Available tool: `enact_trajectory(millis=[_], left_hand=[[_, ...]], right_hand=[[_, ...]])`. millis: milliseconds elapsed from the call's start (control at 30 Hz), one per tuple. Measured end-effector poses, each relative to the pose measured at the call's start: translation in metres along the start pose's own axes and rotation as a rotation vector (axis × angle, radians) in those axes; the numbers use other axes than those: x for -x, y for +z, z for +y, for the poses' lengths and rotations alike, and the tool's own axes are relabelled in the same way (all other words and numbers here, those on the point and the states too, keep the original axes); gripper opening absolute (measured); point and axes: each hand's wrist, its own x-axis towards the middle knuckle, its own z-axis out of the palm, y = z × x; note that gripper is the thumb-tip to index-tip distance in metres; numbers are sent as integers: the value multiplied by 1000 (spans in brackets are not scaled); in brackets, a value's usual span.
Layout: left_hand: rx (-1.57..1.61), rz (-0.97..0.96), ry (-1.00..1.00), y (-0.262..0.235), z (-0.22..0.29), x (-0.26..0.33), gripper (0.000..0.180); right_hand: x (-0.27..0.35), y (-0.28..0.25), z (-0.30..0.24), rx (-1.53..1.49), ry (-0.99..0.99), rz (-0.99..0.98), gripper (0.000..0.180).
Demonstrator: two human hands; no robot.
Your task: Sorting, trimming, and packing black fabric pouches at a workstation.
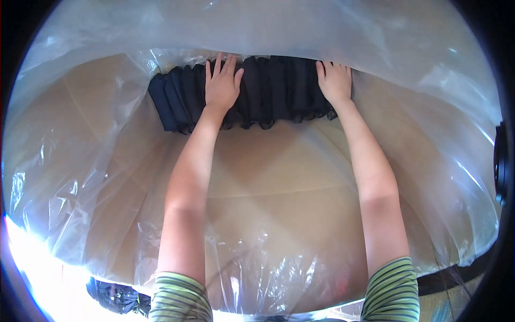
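Observation:
A row of folded black fabric pieces, packed side by side, lies along the far side of a large brown box. My left hand rests palm down on the row, left of its middle, fingers spread and the fingertips at the far edge. At the row's right end lies my right hand, fingers stretched out and touching the black cloth; it grips nothing visible. Clear plastic sheeting hangs over the far edge, close to the fingertips of both hands.
Crinkled clear plastic also covers the box's left side and near edge. Outside, at the lower left, sits a shiny black bundle. A dark round-edged object shows at the far right rim of the view. Bright light glares at the lower left.

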Motion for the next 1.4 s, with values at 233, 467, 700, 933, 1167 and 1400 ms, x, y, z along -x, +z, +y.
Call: enact_trajectory(millis=[233,467,700,933,1167,1400], left_hand=[[119,-133,-144,-93,9,64,49],[399,-716,-111,-300,76,190,33],[556,-638,273,-451,171,216,26],[650,-928,501,-486,245,229,25],[246,-1351,668,-498,397,338,27],[45,-1920,1021,-464,597,512,37]], right_hand=[[57,-95,-59,-157,163,-90,60],[167,-336,-138,-443,441,-948,37],[324,-505,-189,-527,419,414,25],[527,-465,-251,-1009,1193,358,21],[636,-508,-229,-1096,1400,778,22],[780,-497,-158,-1241,1321,1142,19]])
